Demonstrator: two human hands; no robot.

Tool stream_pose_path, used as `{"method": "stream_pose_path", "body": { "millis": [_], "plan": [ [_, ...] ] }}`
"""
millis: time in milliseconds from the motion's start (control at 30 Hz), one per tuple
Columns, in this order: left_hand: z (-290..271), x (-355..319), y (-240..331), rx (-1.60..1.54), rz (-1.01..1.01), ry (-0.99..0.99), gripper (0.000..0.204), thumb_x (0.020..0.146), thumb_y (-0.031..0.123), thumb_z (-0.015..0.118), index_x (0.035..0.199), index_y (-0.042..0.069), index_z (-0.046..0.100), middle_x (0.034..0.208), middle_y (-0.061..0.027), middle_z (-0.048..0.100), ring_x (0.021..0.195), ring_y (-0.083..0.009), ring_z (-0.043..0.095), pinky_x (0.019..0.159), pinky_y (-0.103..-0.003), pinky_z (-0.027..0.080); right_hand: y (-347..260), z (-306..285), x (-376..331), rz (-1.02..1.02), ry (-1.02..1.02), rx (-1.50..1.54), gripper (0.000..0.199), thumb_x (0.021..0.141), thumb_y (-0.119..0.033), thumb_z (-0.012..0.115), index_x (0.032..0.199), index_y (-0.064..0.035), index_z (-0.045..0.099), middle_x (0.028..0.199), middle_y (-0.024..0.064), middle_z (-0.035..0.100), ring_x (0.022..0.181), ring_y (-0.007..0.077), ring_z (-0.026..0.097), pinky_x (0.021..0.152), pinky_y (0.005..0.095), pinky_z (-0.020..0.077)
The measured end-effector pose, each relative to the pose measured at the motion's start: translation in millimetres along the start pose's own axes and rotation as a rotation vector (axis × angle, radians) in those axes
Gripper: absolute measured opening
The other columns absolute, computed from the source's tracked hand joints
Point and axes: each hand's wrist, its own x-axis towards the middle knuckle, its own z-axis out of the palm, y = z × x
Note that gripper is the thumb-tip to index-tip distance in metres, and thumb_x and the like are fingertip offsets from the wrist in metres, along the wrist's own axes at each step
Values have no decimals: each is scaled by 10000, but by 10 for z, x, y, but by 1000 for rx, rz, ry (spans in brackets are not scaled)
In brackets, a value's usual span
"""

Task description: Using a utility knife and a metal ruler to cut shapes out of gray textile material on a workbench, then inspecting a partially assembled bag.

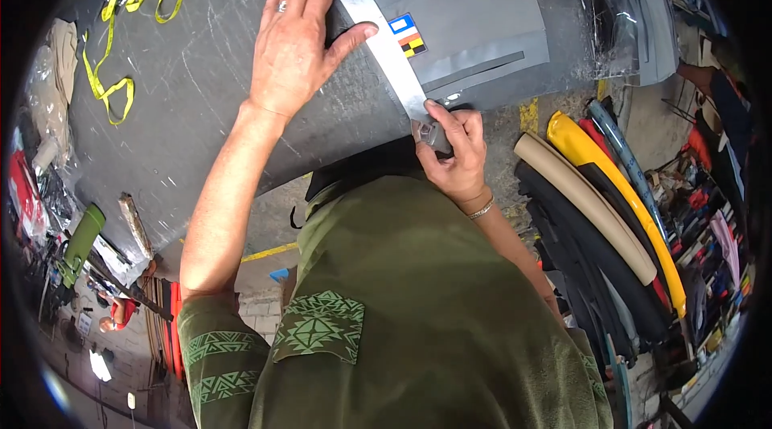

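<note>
Left hand (296,39): lay flat, fingers spread, pressing a metal straightedge (378,35) onto grey sheet material (474,27) at twelve o'clock. Right hand (454,154): closed around a small cutting tool (430,133) at the straightedge's near end. Yellow tape measure (121,35): coiled at ten o'clock on the dark worktable (185,107). Rolled fabrics (595,212): stacked at three o'clock.

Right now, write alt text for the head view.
A left hand presses a long metal straightedge flat on a grey sheet over a scratched dark worktable, while the right hand grips a small tool at its near end.
</note>
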Motion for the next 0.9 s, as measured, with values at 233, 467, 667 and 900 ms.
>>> {"method": "stream_pose_path", "body": {
  "millis": [233,467,667,900],
  "plan": [
    [20,-114,326,20,-7,79,389,933,257,729,1249,42,656,1342,-87,626,1358,-308,530,1104,-430,460,-43,-57,28,20,-52,-12,597,737,-15,813,1315,-92,684,979,86,541,861,232,585,760,328,526],
    [-13,-146,459,126,-26,-45,430,1018,223,612,1369,-15,538,1431,-156,549,1413,-318,486,1131,-397,474,-279,-330,211,140,-195,-21,506,872,-122,790,1353,-116,633,1044,112,642,822,297,668,718,394,562],
    [-39,-159,445,173,-17,-101,460,1021,238,603,1391,-19,507,1468,-155,509,1423,-311,475,1125,-378,489,-506,-543,385,184,-284,-150,470,958,-93,678,1413,-79,559,1164,186,663,972,374,696,813,426,568],
    [-33,-148,468,177,-22,-85,480,1010,247,619,1385,-30,507,1465,-155,512,1422,-303,479,1126,-363,489,-576,-387,801,-55,-222,-100,529,1003,-16,515,1519,-60,406,1279,247,622,1121,456,642,963,486,539]
  ]
}}
